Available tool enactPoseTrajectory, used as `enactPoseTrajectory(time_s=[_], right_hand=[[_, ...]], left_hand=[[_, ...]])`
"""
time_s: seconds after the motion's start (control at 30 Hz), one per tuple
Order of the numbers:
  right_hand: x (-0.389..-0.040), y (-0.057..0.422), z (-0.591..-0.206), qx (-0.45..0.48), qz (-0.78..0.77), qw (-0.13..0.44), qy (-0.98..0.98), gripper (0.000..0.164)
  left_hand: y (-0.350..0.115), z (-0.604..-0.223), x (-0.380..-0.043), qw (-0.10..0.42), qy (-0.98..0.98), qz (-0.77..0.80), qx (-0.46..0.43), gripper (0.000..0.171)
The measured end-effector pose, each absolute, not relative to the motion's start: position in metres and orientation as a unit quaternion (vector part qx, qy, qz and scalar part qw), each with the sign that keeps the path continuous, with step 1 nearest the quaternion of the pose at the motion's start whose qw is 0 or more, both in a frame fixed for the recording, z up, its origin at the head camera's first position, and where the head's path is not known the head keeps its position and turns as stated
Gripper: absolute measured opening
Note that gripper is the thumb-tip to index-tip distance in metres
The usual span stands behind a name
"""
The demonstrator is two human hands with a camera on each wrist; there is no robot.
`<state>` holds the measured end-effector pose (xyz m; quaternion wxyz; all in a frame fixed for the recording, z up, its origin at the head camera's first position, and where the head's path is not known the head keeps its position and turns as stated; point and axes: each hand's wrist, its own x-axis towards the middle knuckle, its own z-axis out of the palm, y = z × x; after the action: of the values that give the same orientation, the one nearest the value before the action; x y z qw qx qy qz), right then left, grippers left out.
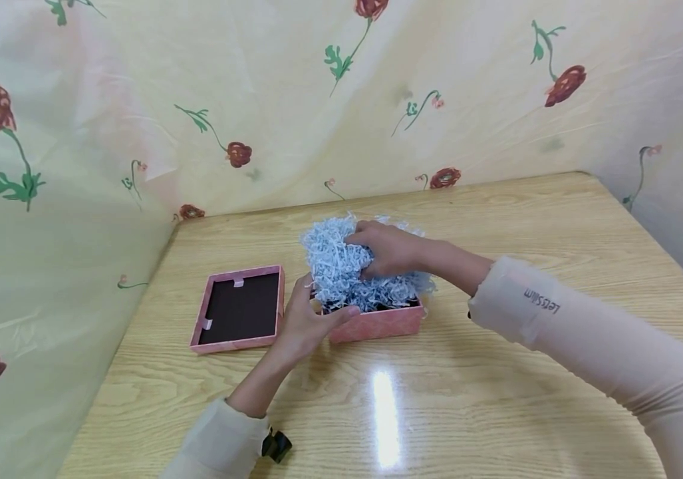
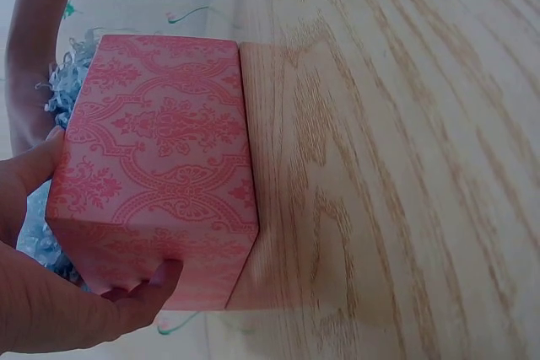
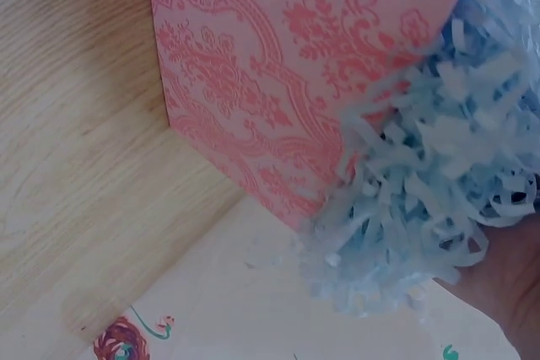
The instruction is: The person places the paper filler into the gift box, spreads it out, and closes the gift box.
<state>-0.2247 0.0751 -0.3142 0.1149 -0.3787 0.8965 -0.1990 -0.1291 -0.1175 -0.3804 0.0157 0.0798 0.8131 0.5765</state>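
Observation:
A pink patterned box stands on the table, with pale blue shredded paper heaped above its rim. My left hand holds the box at its near left corner, the thumb lying along the front rim. In the left wrist view, the fingertips of that hand press on the side wall. Over the heap, my right hand grips a bunch of the shredded paper, its fingertips sunk among the strands. Loose strips spill over the box's edge in the right wrist view. The paper hides most of the box's dark inside.
To the left of the box lies its pink lid, dark inside face up, with small pale tabs. A floral curtain hangs behind the wooden table and along both sides. A small black object sits by the left sleeve.

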Motion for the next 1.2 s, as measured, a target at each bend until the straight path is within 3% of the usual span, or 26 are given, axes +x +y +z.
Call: enactPoseTrajectory(time_s=[0.37, 0.63, 0.93, 1.2], right_hand=[[-0.218, 0.065, -0.328, -0.395, -0.114, 0.085, 0.908, 0.061], [-0.212, 0.056, -0.339, -0.387, -0.082, 0.104, 0.912, 0.039], [-0.210, 0.053, -0.338, -0.375, -0.057, 0.115, 0.918, 0.044], [-0.205, 0.058, -0.329, -0.378, -0.023, 0.037, 0.925, 0.051]], left_hand=[[-0.117, -0.379, -0.126, 0.037, 0.826, 0.561, 0.043, 0.089], [-0.117, -0.379, -0.126, 0.027, 0.845, 0.532, 0.049, 0.083], [-0.117, -0.379, -0.126, 0.031, 0.845, 0.532, 0.041, 0.085], [-0.118, -0.379, -0.127, 0.033, 0.848, 0.527, 0.039, 0.088]])
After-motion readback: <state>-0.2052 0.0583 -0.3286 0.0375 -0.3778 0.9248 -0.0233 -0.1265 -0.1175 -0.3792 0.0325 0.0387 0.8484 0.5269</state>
